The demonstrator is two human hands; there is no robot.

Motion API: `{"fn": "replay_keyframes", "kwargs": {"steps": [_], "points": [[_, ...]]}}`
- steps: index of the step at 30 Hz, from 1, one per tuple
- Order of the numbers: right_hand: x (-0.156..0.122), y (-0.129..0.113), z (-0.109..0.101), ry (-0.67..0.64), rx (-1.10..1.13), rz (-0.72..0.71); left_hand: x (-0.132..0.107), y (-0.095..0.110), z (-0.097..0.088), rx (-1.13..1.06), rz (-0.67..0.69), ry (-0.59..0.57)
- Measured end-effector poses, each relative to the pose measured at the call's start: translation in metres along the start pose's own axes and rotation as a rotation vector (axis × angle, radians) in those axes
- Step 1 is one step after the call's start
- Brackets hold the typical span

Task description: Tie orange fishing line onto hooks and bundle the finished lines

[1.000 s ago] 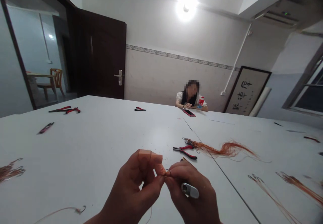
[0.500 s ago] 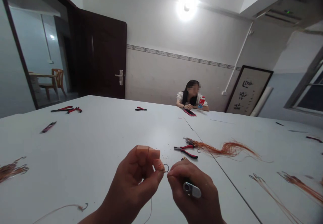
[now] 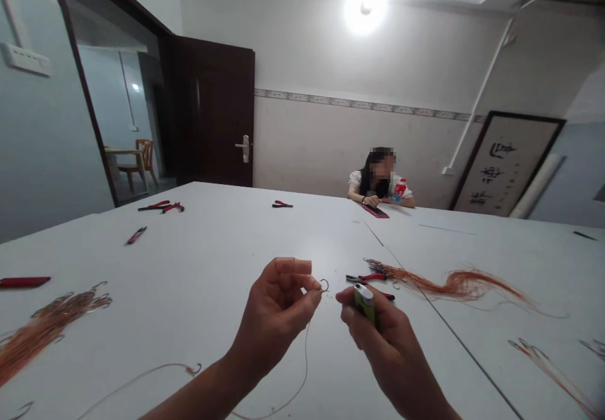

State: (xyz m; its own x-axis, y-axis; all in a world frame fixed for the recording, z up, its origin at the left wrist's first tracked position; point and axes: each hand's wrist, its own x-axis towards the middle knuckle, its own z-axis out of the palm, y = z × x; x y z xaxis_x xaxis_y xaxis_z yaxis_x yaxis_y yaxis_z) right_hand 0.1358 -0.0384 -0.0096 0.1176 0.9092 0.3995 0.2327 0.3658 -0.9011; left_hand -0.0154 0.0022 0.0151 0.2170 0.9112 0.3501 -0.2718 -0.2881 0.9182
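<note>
Between thumb and index finger, my left hand (image 3: pixel 281 309) pinches a fish hook (image 3: pixel 324 285) by its shank, the curved bend sticking out to the right. A thin line (image 3: pixel 306 350) hangs from that grip and curls down onto the table. Tape-like bands wrap some of the fingers. My right hand (image 3: pixel 380 335) is closed around a green lighter (image 3: pixel 367 306), its metal top pointing up; no flame shows. The two hands are a short gap apart. Behind the right hand lie red-handled pliers (image 3: pixel 371 277), partly covered by it.
Bundles of hooks with orange line lie at the left (image 3: pixel 61 319) and right (image 3: pixel 449 284) on the white table (image 3: pixel 227 237). A single hook with line (image 3: pixel 195 368) rests near my left forearm. More pliers (image 3: pixel 282 204) lie farther back. A person (image 3: pixel 378 177) sits across with a phone (image 3: pixel 377 210) and bottle (image 3: pixel 400 190).
My right hand has drawn away from the hook and turned the lighter upright within its grip. My left hand still pinches the hook. The camera view has swung left.
</note>
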Motion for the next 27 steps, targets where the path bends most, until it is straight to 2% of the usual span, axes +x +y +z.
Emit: {"fn": "replay_keyframes", "kwargs": {"steps": [4,10,15,19,23,27], "points": [[-0.003,-0.006,0.002,0.068,0.060,-0.119,-0.003,-0.006,0.003,0.040,0.004,-0.057],[0.000,-0.010,0.006,0.133,-0.039,-0.280,-0.006,-0.013,0.002,0.131,0.047,-0.087],[0.003,-0.015,0.007,0.120,-0.083,-0.338,-0.005,-0.009,-0.001,0.174,0.060,-0.079],[0.003,-0.018,0.009,0.146,-0.095,-0.390,-0.006,-0.002,0.002,0.122,0.051,-0.045],[0.001,-0.015,0.007,0.091,-0.055,-0.288,-0.007,0.002,0.005,0.079,0.011,0.047],[0.000,-0.012,0.007,0.010,0.033,-0.122,-0.003,0.000,0.000,0.083,0.046,0.011]]}}
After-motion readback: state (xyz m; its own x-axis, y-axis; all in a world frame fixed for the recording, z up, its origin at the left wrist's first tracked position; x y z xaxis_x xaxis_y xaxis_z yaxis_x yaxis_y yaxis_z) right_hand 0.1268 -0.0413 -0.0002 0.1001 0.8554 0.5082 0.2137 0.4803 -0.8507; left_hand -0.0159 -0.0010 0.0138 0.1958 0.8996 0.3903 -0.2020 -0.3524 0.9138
